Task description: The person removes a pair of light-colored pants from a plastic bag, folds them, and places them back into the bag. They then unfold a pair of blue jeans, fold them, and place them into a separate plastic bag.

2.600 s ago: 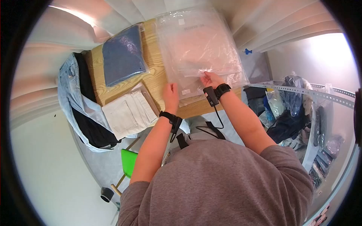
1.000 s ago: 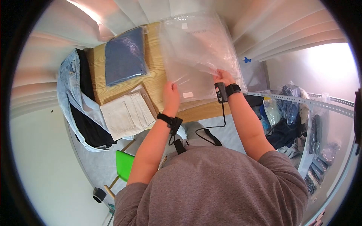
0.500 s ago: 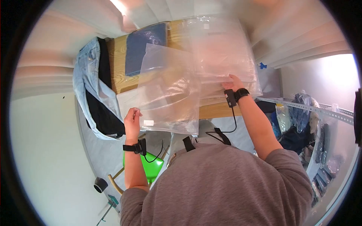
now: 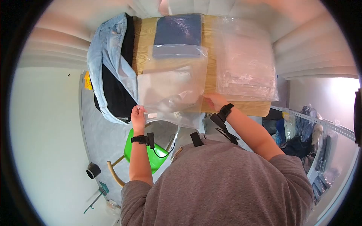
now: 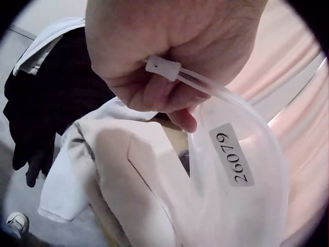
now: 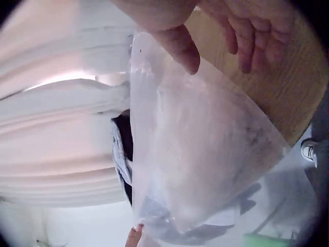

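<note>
A clear plastic zip bag point(image 4: 181, 117) hangs spread over the near part of the table, overlapping folded off-white trousers point(image 5: 128, 177). At the bag's near left corner my left hand point(image 4: 138, 115) grips the zip edge, fingers curled around it. A white slider point(image 5: 163, 68) shows against those fingers, and a label reading 26079 point(image 5: 231, 154) is on the bag. My right hand point(image 4: 217, 101) is at the bag's right edge. In the right wrist view its thumb and fingers are spread apart, with the thumb over the bag's edge.
A stack of clear bags point(image 4: 245, 64) lies on the table's right side. Behind the held bag is a packed blue garment point(image 4: 179, 30). Light blue jeans point(image 4: 113, 62) and a black garment drape over the left edge. Below stands a green chair point(image 4: 151, 165); a metal rack point(image 4: 324, 124) is at right.
My left hand has drawn one bag off the stack, leftward over the trousers. My right hand has left the stack and moved left to that bag's edge. The head view has shifted.
</note>
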The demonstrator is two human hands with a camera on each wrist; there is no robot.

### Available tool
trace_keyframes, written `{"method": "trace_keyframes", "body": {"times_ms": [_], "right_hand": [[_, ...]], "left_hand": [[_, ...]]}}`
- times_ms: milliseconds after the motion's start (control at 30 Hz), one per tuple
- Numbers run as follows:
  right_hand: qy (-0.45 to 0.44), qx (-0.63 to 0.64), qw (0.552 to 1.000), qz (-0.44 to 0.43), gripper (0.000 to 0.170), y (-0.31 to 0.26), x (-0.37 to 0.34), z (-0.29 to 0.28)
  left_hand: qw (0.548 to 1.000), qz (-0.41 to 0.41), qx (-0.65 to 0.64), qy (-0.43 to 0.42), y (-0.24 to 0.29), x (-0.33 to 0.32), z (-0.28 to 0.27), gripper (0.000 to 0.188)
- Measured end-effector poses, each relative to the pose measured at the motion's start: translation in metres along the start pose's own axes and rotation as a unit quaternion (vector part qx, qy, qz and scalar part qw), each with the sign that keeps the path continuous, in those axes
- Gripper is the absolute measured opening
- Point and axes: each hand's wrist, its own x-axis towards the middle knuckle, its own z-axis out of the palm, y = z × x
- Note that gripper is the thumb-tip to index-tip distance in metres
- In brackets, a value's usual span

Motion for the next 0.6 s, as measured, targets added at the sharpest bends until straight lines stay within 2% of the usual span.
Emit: {"method": "trace_keyframes", "body": {"times_ms": [33, 67, 133, 200, 267, 333, 367, 433, 500, 600], "right_hand": [[0.068, -0.039, 0.997, -0.017, 0.009, -0.009, -0.007, 0.019], [0.069, -0.042, 0.997, -0.016, 0.009, -0.009, -0.003, 0.025], [0.03, -0.07, 0.994, -0.073, 0.008, -0.011, 0.01, 0.031], [0.004, -0.058, 0.996, -0.075, 0.008, -0.004, 0.036, 0.022], [-0.022, -0.048, 0.996, -0.075, 0.007, -0.003, 0.044, 0.029], [0.176, -0.129, 0.964, -0.152, 0.014, -0.009, 0.041, 0.044], [0.176, -0.132, 0.964, -0.151, 0.014, -0.012, 0.043, 0.048], [0.226, -0.241, 0.923, -0.195, 0.021, -0.015, 0.052, 0.047], [0.222, -0.245, 0.924, -0.193, 0.024, -0.015, 0.058, 0.048], [0.224, -0.255, 0.919, -0.199, 0.026, -0.015, 0.06, 0.051]], "left_hand": [[1.0, -0.016, -0.006, 0.007, -0.004, 0.002, -0.006, 0.014], [1.0, -0.017, -0.01, -0.001, -0.019, 0.009, -0.015, 0.014], [1.0, -0.021, -0.004, 0.003, -0.029, 0.015, -0.024, 0.013], [1.0, -0.027, 0.004, 0.008, -0.037, 0.018, -0.032, 0.012], [0.996, -0.036, 0.08, -0.001, -0.047, 0.023, -0.036, 0.016], [0.992, -0.05, 0.117, -0.011, -0.053, 0.026, -0.036, 0.017], [0.985, -0.062, 0.157, -0.023, -0.055, 0.029, -0.037, 0.019], [0.987, -0.066, 0.145, -0.03, -0.068, 0.033, -0.043, 0.022], [0.973, -0.02, 0.229, -0.018, -0.074, 0.037, -0.042, 0.025], [0.976, -0.033, 0.215, -0.035, -0.072, 0.041, -0.046, 0.028]]}}
